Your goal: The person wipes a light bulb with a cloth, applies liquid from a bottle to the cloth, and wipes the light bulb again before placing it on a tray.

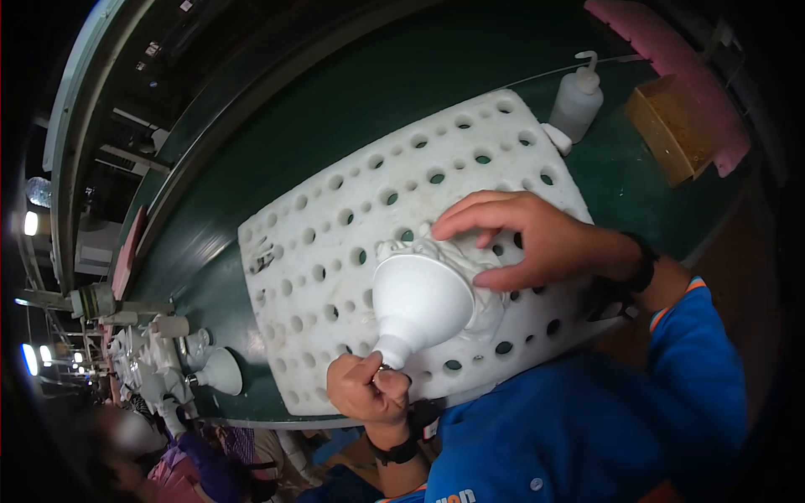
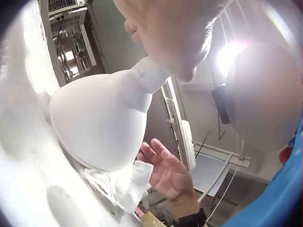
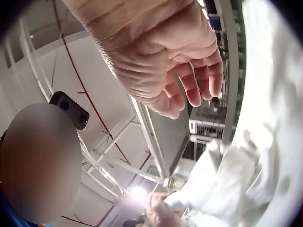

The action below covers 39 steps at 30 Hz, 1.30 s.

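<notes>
A white cone-shaped lamp (image 1: 422, 303) lies tilted over a crumpled white cloth (image 1: 490, 312) on the white foam board with holes (image 1: 386, 163). My left hand (image 1: 367, 389) grips the lamp's narrow base end; in the left wrist view the fingers of that hand (image 2: 165, 33) are curled at the neck of the lamp (image 2: 102, 120). Above the cloth, beside the lamp's wide end, my right hand (image 1: 537, 239) is held with fingers apart and slightly bent. The right wrist view shows the right hand (image 3: 156, 56) with nothing in its fingers.
A squeeze bottle (image 1: 577, 105) and a cardboard box (image 1: 671, 130) stand on the green table (image 1: 335, 109) beyond the board's right end. More white lamps (image 1: 220, 371) are at the left, near a person in purple sleeves (image 1: 201, 465). A pink foam piece (image 1: 671, 50) lies along the far right edge.
</notes>
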### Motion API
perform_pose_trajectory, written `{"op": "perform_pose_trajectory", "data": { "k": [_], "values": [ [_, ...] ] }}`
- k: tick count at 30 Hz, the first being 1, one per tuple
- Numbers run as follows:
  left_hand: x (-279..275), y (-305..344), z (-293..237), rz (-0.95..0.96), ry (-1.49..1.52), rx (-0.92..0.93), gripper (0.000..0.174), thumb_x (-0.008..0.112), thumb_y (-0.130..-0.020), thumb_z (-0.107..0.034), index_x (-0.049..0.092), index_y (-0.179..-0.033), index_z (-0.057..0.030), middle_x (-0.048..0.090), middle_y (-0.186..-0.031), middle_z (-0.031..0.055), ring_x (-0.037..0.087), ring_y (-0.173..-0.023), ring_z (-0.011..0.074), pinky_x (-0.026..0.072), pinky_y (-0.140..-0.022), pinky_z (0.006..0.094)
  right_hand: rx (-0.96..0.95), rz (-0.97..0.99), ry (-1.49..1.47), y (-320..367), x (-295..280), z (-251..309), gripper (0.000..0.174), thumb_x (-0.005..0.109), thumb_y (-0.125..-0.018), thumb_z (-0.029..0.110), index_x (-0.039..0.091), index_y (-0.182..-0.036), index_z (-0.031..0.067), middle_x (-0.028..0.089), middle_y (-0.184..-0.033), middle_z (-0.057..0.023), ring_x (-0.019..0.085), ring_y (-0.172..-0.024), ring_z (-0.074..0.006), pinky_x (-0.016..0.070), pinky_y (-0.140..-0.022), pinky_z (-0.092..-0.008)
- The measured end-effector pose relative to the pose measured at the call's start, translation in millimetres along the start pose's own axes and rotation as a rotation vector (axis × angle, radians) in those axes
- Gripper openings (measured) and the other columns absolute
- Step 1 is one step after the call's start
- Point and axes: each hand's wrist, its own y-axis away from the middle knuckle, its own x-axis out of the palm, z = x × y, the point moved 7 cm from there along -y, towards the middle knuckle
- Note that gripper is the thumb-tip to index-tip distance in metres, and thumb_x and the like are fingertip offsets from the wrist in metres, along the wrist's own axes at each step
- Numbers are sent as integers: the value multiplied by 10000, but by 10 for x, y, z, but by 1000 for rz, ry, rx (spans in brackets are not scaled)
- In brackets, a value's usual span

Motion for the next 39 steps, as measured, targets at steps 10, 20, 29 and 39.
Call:
{"op": "perform_pose_trajectory", "data": {
  "k": [10, 20, 29, 39],
  "values": [
    [-35, 89, -4, 37, 22, 71, 137, 480, -771, -135, 507, -788, -2, 459, -623, 108, 432, -518, 226, 373, -497, 314, -136, 165, 84, -402, 511, -78, 556, 713, -615, 158, 566, -1121, -22, 549, -1071, -139, 530, -997, -278, 429, -892, -338],
    [-15, 114, 31, 50, 31, 43, 175, 452, -773, -144, 497, -772, 25, 481, -655, 132, 467, -577, 237, 417, -558, 320, -109, 159, 9, -390, 495, -144, 438, 688, -624, 136, 618, -1023, -28, 544, -1058, -138, 536, -984, -228, 445, -846, -297],
    [-26, 136, 44, 37, 11, 16, 186, 455, -773, -155, 505, -782, 24, 481, -670, 134, 477, -590, 235, 411, -550, 317, -39, 195, -7, -409, 500, -172, 507, 710, -604, 139, 606, -1073, -25, 524, -1117, -161, 531, -1021, -267, 446, -864, -306],
    [22, 56, -31, 4, 43, 80, 119, 505, -788, -164, 517, -795, -46, 428, -566, 93, 396, -461, 244, 319, -449, 335, 75, 229, -131, -376, 477, -272, 381, 648, -681, 77, 655, -1061, 51, 543, -1142, -109, 528, -1076, -245, 420, -927, -313]
  ]
}}
